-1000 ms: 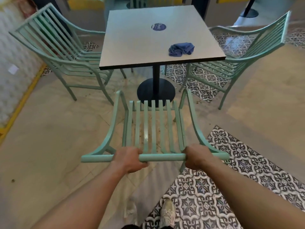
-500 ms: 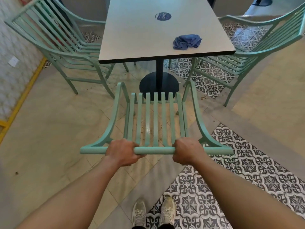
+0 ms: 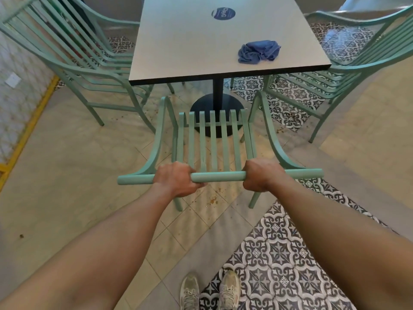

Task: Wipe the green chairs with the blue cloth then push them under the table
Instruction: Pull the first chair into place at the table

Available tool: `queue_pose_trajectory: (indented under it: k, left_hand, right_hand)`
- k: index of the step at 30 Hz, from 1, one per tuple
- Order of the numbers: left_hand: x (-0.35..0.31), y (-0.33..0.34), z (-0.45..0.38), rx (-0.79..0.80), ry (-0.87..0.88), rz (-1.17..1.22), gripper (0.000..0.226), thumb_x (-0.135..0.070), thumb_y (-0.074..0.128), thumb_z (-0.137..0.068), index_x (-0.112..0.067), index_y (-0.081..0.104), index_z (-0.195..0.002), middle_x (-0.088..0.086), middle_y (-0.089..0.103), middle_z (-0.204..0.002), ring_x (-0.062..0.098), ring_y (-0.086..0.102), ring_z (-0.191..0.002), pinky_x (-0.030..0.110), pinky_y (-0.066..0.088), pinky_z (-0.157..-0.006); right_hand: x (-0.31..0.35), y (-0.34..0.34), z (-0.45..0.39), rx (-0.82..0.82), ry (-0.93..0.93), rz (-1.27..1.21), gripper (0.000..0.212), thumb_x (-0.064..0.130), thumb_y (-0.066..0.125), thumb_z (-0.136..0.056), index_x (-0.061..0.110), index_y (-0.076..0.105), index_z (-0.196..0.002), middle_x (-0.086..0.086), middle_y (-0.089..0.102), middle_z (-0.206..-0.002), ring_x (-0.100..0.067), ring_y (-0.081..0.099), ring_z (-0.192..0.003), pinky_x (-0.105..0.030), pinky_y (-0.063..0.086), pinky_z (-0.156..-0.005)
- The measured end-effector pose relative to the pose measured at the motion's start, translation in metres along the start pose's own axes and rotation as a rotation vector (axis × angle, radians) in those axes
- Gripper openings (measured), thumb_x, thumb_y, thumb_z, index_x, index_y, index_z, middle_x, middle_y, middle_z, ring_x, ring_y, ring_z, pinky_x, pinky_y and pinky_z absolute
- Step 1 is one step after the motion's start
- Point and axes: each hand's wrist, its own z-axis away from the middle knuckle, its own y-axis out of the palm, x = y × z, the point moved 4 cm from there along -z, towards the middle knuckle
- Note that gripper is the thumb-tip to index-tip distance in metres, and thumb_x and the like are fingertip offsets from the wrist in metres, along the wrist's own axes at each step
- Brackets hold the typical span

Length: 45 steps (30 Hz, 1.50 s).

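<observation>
So both hands, left hand [image 3: 176, 182] and right hand [image 3: 260, 175], have a tight grip on the slatted chair's [image 3: 212, 139] top rail [image 3: 218, 176]. Stiff metal, probably light; it should slide toward the table [image 3: 178, 52] at upper centre.

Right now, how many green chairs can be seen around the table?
3: one chair in front, gripped by the left hand and right hand; one left of the table; one right. The far side is hidden.
</observation>
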Motion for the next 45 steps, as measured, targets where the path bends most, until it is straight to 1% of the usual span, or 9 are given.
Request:
queue_pose_trajectory:
  k: [8, 14, 25, 33, 35, 37, 39, 42, 45]
  left_hand:
    - [-0.011, -0.019, -0.048, -0.057, -0.007, 0.009, 0.055, -0.077, 0.050, -0.079, -0.033, 0.072, -0.102, -0.009, 0.060, -0.073, 0.014, 0.061, -0.073, 0.034, 0.053, -0.070]
    - [-0.009, -0.031, -0.075, -0.079, -0.011, -0.001, 0.057, -0.077, 0.050, -0.080, -0.033, 0.071, -0.109, -0.008, 0.056, -0.071, 0.015, 0.059, -0.074, 0.029, 0.045, -0.064]
    - [0.000, -0.037, -0.098, -0.106, -0.018, -0.037, 0.059, -0.078, 0.050, -0.078, -0.034, 0.072, -0.111, -0.008, 0.059, -0.072, 0.014, 0.059, -0.074, 0.029, 0.047, -0.062]
    - [-0.002, -0.042, -0.092, -0.066, -0.063, -0.036, 0.054, -0.077, 0.049, -0.080, -0.031, 0.069, -0.100, -0.008, 0.053, -0.069, 0.014, 0.054, -0.069, 0.029, 0.038, -0.060]
    - [-0.001, -0.040, -0.091, -0.090, -0.057, 0.013, 0.057, -0.077, 0.051, -0.078, -0.034, 0.065, -0.113, -0.009, 0.060, -0.085, 0.013, 0.054, -0.076, 0.029, 0.040, -0.064]
    - [-0.003, -0.033, -0.090, -0.113, -0.025, 0.023, 0.081, -0.080, 0.055, -0.072, -0.032, 0.049, -0.137, -0.001, 0.056, -0.119, 0.019, 0.054, -0.101, 0.040, 0.045, -0.085]
    - [-0.018, -0.031, -0.087, -0.112, 0.014, 0.009, 0.107, -0.082, 0.058, -0.064, -0.029, 0.026, -0.151, 0.007, 0.034, -0.150, 0.027, 0.035, -0.136, 0.058, 0.024, -0.110]
    - [-0.085, -0.033, -0.079, -0.129, 0.245, 0.003, 0.113, -0.079, 0.056, -0.067, -0.029, 0.008, -0.155, 0.008, 0.011, -0.161, 0.029, 0.009, -0.148, 0.061, 0.007, -0.116]
    - [-0.178, -0.030, -0.067, -0.075, 0.471, -0.032, 0.103, -0.074, 0.052, -0.076, -0.027, 0.006, -0.156, 0.013, -0.002, -0.163, 0.032, -0.004, -0.149, 0.057, -0.001, -0.118]
  right_hand:
    - [-0.027, -0.031, -0.041, -0.028, -0.007, 0.072, 0.022, 0.035, 0.058, -0.078, 0.025, 0.065, -0.096, 0.004, 0.058, -0.077, -0.017, 0.055, -0.068, -0.030, 0.044, -0.061]
    - [-0.039, -0.043, -0.071, -0.060, -0.017, 0.054, 0.022, 0.036, 0.058, -0.074, 0.026, 0.065, -0.092, 0.004, 0.058, -0.075, -0.016, 0.057, -0.067, -0.030, 0.049, -0.061]
    - [-0.043, -0.051, -0.091, -0.044, -0.004, 0.025, 0.017, 0.035, 0.059, -0.073, 0.027, 0.063, -0.088, 0.003, 0.058, -0.075, -0.016, 0.058, -0.067, -0.032, 0.053, -0.064]
    - [-0.043, -0.050, -0.088, -0.006, 0.053, 0.031, 0.027, 0.038, 0.055, -0.071, 0.029, 0.067, -0.094, 0.006, 0.061, -0.075, -0.015, 0.060, -0.069, -0.036, 0.056, -0.070]
    - [-0.041, -0.049, -0.084, -0.071, 0.048, 0.049, 0.038, 0.039, 0.053, -0.072, 0.033, 0.064, -0.107, 0.007, 0.064, -0.086, -0.017, 0.061, -0.080, -0.040, 0.053, -0.082]
    - [-0.045, -0.044, -0.073, -0.206, 0.077, 0.045, 0.057, 0.041, 0.053, -0.074, 0.029, 0.050, -0.129, 0.001, 0.061, -0.115, -0.024, 0.057, -0.108, -0.051, 0.039, -0.100]
    - [-0.054, -0.034, -0.051, -0.311, 0.152, 0.030, 0.072, 0.043, 0.052, -0.076, 0.024, 0.033, -0.142, -0.008, 0.046, -0.142, -0.031, 0.040, -0.133, -0.062, 0.023, -0.109]
    - [-0.084, -0.011, -0.003, -0.334, 0.299, -0.086, 0.080, 0.048, 0.046, -0.083, 0.022, 0.015, -0.152, -0.009, 0.015, -0.161, -0.032, 0.013, -0.147, -0.064, 0.009, -0.113]
    - [-0.133, 0.024, 0.054, -0.234, 0.576, -0.266, 0.083, 0.059, 0.038, -0.088, 0.021, 0.003, -0.154, -0.010, 0.002, -0.163, -0.035, 0.005, -0.148, -0.062, 0.007, -0.115]
